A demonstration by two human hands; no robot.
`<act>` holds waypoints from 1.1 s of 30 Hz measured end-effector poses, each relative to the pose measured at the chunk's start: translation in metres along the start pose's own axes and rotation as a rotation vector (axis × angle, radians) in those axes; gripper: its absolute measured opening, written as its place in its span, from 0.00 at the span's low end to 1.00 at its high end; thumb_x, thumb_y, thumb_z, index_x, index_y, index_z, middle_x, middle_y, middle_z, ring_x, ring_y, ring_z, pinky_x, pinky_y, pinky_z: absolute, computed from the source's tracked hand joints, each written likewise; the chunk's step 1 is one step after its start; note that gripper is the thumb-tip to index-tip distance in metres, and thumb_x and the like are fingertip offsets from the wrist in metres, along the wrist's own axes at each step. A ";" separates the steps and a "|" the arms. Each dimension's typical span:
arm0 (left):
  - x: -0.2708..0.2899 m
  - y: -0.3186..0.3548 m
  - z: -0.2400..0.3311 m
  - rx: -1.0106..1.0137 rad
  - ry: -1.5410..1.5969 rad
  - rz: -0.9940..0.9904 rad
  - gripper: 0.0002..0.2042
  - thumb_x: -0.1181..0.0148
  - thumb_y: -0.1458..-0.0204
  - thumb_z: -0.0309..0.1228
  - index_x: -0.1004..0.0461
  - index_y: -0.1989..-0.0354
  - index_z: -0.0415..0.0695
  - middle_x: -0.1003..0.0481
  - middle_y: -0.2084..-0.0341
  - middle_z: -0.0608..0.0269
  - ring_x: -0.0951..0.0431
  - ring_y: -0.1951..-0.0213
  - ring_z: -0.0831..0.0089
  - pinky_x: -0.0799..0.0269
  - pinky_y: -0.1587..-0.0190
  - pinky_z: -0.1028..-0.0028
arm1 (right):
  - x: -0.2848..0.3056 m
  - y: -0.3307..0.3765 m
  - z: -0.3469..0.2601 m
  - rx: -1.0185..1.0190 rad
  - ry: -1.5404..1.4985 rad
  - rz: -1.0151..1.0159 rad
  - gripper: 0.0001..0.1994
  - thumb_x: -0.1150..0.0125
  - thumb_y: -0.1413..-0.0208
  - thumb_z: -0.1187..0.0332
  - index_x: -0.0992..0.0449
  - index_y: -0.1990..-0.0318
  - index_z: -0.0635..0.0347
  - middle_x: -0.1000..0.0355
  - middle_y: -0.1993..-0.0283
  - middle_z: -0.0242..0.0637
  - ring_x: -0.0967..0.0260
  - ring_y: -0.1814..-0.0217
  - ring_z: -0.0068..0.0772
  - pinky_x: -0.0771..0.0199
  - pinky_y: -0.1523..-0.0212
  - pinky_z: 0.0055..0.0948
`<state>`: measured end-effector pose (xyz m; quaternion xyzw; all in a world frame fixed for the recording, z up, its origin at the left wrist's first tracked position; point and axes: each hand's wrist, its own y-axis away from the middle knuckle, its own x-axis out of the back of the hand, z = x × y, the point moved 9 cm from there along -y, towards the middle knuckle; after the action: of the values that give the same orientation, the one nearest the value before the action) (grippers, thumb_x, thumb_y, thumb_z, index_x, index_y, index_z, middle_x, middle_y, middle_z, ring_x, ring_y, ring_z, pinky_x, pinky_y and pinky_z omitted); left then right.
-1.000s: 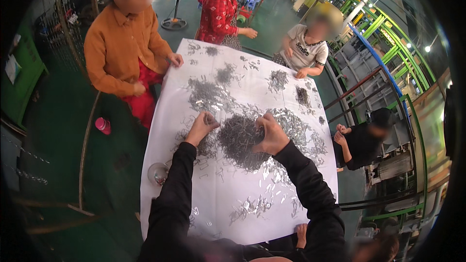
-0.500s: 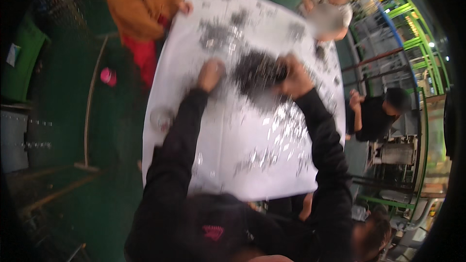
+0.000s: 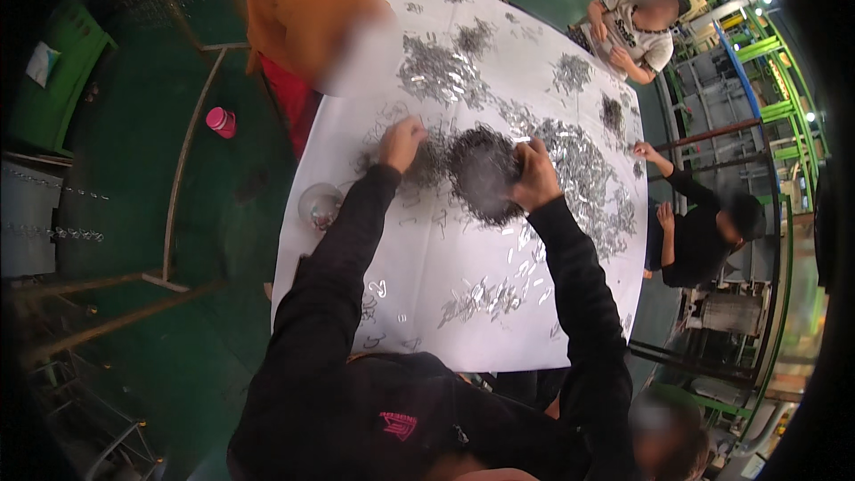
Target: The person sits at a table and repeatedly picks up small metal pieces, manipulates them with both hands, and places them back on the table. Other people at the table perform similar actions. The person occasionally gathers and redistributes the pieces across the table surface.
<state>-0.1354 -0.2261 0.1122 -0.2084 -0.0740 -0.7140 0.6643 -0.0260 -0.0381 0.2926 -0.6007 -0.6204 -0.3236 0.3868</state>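
Bent metal wire pieces lie in heaps over a white-covered table (image 3: 298, 169). My right hand (image 3: 537, 176) curls around the right edge of a rounded, tangled dark heap of wire pieces (image 3: 485, 174). Its fingertips are partly hidden, and the heap's middle looks blurred. To the left, my left hand (image 3: 403, 144) is closed, fingers pressed together, low over a thin scatter of dark wire pieces (image 3: 374, 156). Whatever it may pinch is too small to make out. Shiny silver metal pieces (image 3: 579, 178) spread just right of my right hand.
A clear round bowl (image 3: 321, 207) with small things inside stands beside my left forearm. Co-workers stand around the table: one in orange (image 3: 307, 13) leans over its far left, others at the far end and right. A pink jar (image 3: 221, 122) is on the green floor.
My right hand and the dark heap are nearer to me against the table. The left hand shifts slightly nearer. The co-worker in orange leans further over the table. The whole view has shifted.
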 end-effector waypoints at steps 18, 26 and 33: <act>-0.085 0.130 0.061 0.441 1.409 -0.931 0.45 0.39 0.47 0.47 0.69 0.29 0.63 0.52 0.34 0.48 0.40 0.39 0.51 0.35 0.45 0.42 | 0.098 0.072 0.005 -0.047 -0.217 0.156 0.28 0.29 0.82 0.76 0.32 0.63 0.61 0.32 0.63 0.36 0.33 0.57 0.33 0.34 0.52 0.28; -0.116 0.152 -0.016 0.776 1.361 -0.561 0.19 0.52 0.38 0.41 0.30 0.47 0.41 0.26 0.53 0.62 0.26 0.53 0.71 0.29 0.49 0.67 | -0.028 0.096 0.002 0.062 -0.131 0.013 0.27 0.25 0.80 0.70 0.30 0.66 0.63 0.42 0.60 0.44 0.38 0.56 0.46 0.31 0.54 0.37; -0.085 0.178 0.011 0.535 1.324 -0.724 0.18 0.49 0.41 0.27 0.37 0.41 0.44 0.29 0.50 0.63 0.28 0.50 0.71 0.30 0.47 0.68 | -0.030 0.101 0.013 -0.024 -0.204 -0.072 0.27 0.23 0.80 0.70 0.30 0.66 0.63 0.41 0.61 0.41 0.39 0.57 0.44 0.32 0.54 0.35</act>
<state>0.0439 -0.1626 0.0583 0.4621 0.1037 -0.8187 0.3247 0.0731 -0.0348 0.2535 -0.6124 -0.6739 -0.2819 0.3023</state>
